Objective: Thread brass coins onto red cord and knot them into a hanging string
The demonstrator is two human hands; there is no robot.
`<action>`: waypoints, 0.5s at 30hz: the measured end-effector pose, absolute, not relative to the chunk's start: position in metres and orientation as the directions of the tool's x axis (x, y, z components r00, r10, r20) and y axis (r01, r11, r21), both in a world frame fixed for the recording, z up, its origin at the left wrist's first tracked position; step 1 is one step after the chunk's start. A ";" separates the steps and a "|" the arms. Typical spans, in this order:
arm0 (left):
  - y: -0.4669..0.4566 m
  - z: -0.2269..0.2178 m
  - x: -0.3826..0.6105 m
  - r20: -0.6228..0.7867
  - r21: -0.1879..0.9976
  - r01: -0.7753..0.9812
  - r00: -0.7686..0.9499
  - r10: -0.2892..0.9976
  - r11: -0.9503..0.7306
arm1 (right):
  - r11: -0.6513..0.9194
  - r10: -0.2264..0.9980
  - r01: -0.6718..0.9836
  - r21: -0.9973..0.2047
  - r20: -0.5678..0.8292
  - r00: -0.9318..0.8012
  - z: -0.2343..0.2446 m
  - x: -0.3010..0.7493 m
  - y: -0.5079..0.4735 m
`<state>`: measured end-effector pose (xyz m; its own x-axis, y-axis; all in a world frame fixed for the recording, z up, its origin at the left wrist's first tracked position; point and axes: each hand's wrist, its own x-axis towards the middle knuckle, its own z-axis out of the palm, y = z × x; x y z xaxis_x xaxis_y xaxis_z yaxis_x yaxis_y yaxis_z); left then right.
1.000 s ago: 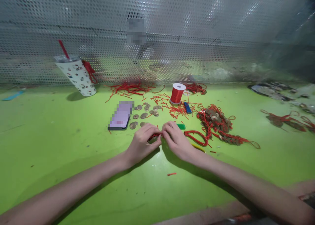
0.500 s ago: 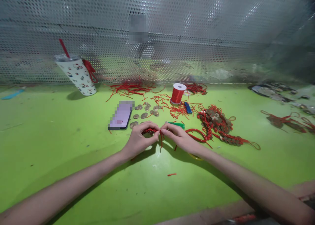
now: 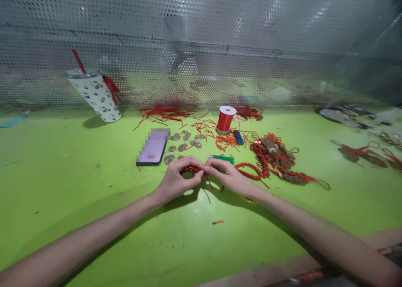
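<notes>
My left hand (image 3: 180, 179) is closed around a braided red cord (image 3: 191, 169), its thumb and forefinger pinching the end. Fingertip to fingertip with it, my right hand (image 3: 224, 174) pinches the same cord, and loose red ends hang below the fingers. Part of the braid is hidden inside the left hand. Several brass coins (image 3: 182, 147) lie just beyond the left hand. A green lighter (image 3: 224, 159) rests right behind the right hand, and a red cord loop (image 3: 249, 170) lies beside that hand.
A phone (image 3: 153, 148) and a tilted-looking tumbler (image 3: 97, 96) stand to the left. Behind my hands are a spool of red cord (image 3: 225, 120), a blue lighter (image 3: 238, 137) and red scraps (image 3: 168, 112). Knotted coin strings (image 3: 273, 151) pile up at right. A perforated metal panel (image 3: 201, 40) closes the back.
The loose cord ends below my fingers have swung to the right. My hands keep their pinch almost in place, and the view has shifted slightly.
</notes>
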<state>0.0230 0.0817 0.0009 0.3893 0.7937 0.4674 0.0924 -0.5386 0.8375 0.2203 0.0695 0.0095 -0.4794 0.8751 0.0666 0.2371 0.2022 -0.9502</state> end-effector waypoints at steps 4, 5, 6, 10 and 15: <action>0.082 0.002 0.023 0.469 0.835 0.092 0.397 0.789 -0.542 | 0.236 0.872 0.226 -0.945 0.103 -0.478 0.011 0.220 0.069; 0.082 0.002 0.023 0.468 0.835 0.092 0.400 0.788 -0.542 | 0.249 0.873 0.229 -0.941 0.116 -0.474 0.011 0.220 0.068; 0.082 0.001 0.022 0.466 0.836 0.092 0.402 0.788 -0.541 | 0.265 0.872 0.234 -0.935 0.130 -0.471 0.011 0.220 0.068; 0.083 0.000 0.021 0.467 0.835 0.093 0.399 0.789 -0.542 | 0.329 0.867 0.264 -0.907 0.180 -0.465 0.008 0.219 0.067; 0.084 0.000 0.021 0.471 0.827 0.102 0.409 0.781 -0.553 | 0.364 0.865 0.279 -0.889 0.211 -0.456 0.004 0.219 0.067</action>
